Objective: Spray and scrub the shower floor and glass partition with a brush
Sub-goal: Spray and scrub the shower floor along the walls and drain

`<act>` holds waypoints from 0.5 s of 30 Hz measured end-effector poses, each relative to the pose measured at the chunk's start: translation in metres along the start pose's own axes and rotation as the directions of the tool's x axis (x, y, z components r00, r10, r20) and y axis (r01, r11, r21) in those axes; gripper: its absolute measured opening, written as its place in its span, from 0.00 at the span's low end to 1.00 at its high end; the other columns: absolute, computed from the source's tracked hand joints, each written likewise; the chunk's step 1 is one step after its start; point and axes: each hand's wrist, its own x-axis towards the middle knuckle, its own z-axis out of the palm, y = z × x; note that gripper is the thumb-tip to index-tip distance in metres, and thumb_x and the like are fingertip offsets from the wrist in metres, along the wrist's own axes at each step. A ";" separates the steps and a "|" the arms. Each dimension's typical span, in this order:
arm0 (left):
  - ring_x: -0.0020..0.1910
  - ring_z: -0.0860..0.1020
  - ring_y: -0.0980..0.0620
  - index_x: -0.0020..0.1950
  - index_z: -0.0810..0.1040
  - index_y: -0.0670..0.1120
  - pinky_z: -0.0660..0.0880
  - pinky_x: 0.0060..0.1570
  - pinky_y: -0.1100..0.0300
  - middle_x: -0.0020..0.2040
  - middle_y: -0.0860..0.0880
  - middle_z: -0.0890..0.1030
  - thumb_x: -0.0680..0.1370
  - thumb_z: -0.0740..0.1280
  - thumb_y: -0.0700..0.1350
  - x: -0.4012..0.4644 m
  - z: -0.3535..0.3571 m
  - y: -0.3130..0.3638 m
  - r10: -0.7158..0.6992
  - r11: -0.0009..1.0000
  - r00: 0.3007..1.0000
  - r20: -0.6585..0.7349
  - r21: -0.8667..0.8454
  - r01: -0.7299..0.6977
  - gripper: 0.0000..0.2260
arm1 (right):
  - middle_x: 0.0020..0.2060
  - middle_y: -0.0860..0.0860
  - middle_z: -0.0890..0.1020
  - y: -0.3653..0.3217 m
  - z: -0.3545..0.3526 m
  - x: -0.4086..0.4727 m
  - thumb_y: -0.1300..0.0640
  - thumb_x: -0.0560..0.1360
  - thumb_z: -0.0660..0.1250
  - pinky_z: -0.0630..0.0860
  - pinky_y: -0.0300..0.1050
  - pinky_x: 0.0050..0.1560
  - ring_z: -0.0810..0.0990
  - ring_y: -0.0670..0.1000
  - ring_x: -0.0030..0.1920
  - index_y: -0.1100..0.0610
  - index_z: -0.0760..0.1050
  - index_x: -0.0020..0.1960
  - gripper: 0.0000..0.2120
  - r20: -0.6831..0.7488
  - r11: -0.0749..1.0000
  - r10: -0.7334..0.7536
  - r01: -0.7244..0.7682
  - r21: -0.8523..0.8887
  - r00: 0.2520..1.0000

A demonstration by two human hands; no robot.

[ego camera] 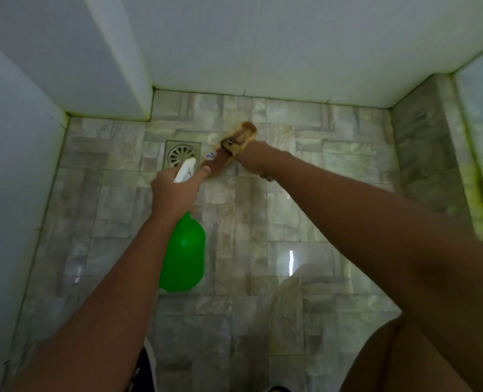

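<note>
Both arms reach forward and down over the shower floor (291,222). The left hand (174,190) curls round the white trigger head of a green spray bottle (183,256), whose round body hangs below the wrist. The right hand (256,161) grips a scrub brush (230,147) and holds it down on the tiles, just right of the square metal drain (179,154). The brush has a brown wooden back and pale yellowish bristles; a small label near its end is too blurred to read. The floor tiles are grey-green, stone-patterned and glossy, bounded by white walls (291,52)
</note>
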 end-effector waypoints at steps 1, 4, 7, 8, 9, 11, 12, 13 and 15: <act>0.33 0.82 0.47 0.40 0.83 0.35 0.84 0.36 0.43 0.39 0.36 0.85 0.71 0.75 0.62 0.003 0.007 0.005 0.028 0.999 0.999 0.043 0.023 -0.029 0.27 | 0.40 0.51 0.73 0.016 -0.003 -0.009 0.49 0.84 0.52 0.61 0.36 0.30 0.64 0.46 0.32 0.50 0.69 0.62 0.12 -0.007 1.000 -0.002 0.002 -0.002 1.000; 0.35 0.84 0.43 0.42 0.83 0.34 0.84 0.31 0.43 0.41 0.34 0.84 0.67 0.75 0.65 0.003 0.026 0.022 0.089 0.996 0.986 0.142 0.010 -0.091 0.31 | 0.33 0.47 0.65 0.079 -0.024 -0.031 0.43 0.82 0.54 0.66 0.38 0.29 0.66 0.46 0.29 0.52 0.71 0.62 0.17 -0.072 0.972 0.223 -0.215 0.096 0.972; 0.36 0.84 0.39 0.41 0.83 0.34 0.84 0.35 0.38 0.39 0.34 0.84 0.65 0.72 0.67 0.001 0.046 0.033 0.151 0.988 0.974 0.167 -0.006 -0.152 0.33 | 0.38 0.53 0.72 0.134 -0.035 -0.061 0.43 0.82 0.51 0.73 0.45 0.25 0.73 0.54 0.25 0.49 0.68 0.61 0.15 -0.075 0.935 0.353 -0.350 0.054 0.933; 0.35 0.84 0.39 0.39 0.83 0.36 0.84 0.35 0.39 0.37 0.35 0.84 0.66 0.72 0.66 -0.001 0.053 0.037 0.152 0.988 0.973 0.175 -0.001 -0.154 0.30 | 0.42 0.54 0.72 0.153 -0.033 -0.071 0.46 0.83 0.50 0.75 0.47 0.26 0.74 0.55 0.27 0.52 0.68 0.65 0.17 -0.073 0.927 0.376 -0.376 0.019 0.924; 0.33 0.84 0.40 0.36 0.83 0.39 0.84 0.36 0.40 0.34 0.37 0.83 0.67 0.72 0.65 -0.003 0.058 0.039 0.144 0.989 0.974 0.174 0.014 -0.148 0.27 | 0.42 0.56 0.72 0.169 -0.031 -0.080 0.47 0.83 0.50 0.74 0.46 0.27 0.76 0.57 0.30 0.56 0.71 0.63 0.18 -0.069 0.909 0.416 -0.416 0.013 0.907; 0.32 0.83 0.42 0.31 0.79 0.43 0.81 0.35 0.48 0.28 0.44 0.80 0.70 0.73 0.62 -0.010 0.070 0.045 0.151 0.985 0.973 0.175 0.052 -0.162 0.22 | 0.41 0.60 0.73 0.191 -0.023 -0.094 0.48 0.83 0.50 0.74 0.46 0.34 0.79 0.59 0.34 0.53 0.74 0.56 0.16 -0.021 0.858 0.508 -0.505 0.091 0.861; 0.32 0.81 0.43 0.29 0.77 0.46 0.77 0.35 0.53 0.27 0.47 0.78 0.71 0.73 0.60 -0.014 0.075 0.047 0.164 0.980 0.971 0.176 0.080 -0.180 0.21 | 0.44 0.59 0.73 0.197 -0.020 -0.097 0.50 0.83 0.51 0.77 0.47 0.39 0.77 0.57 0.35 0.54 0.72 0.62 0.16 -0.011 0.852 0.515 -0.510 0.116 0.857; 0.33 0.79 0.44 0.29 0.75 0.47 0.73 0.35 0.55 0.27 0.49 0.75 0.72 0.73 0.59 -0.016 0.081 0.048 0.183 0.972 0.967 0.180 0.115 -0.205 0.21 | 0.46 0.59 0.73 0.198 -0.016 -0.098 0.51 0.83 0.51 0.79 0.51 0.43 0.76 0.56 0.35 0.53 0.66 0.70 0.18 -0.009 0.848 0.521 -0.517 0.119 0.853; 0.31 0.75 0.45 0.29 0.71 0.46 0.67 0.34 0.55 0.27 0.50 0.71 0.74 0.74 0.58 -0.018 0.090 0.051 0.226 0.952 0.954 0.198 0.164 -0.259 0.23 | 0.49 0.61 0.74 0.196 -0.009 -0.098 0.50 0.83 0.49 0.80 0.55 0.44 0.77 0.57 0.38 0.47 0.59 0.75 0.20 -0.028 0.827 0.550 -0.540 0.157 0.834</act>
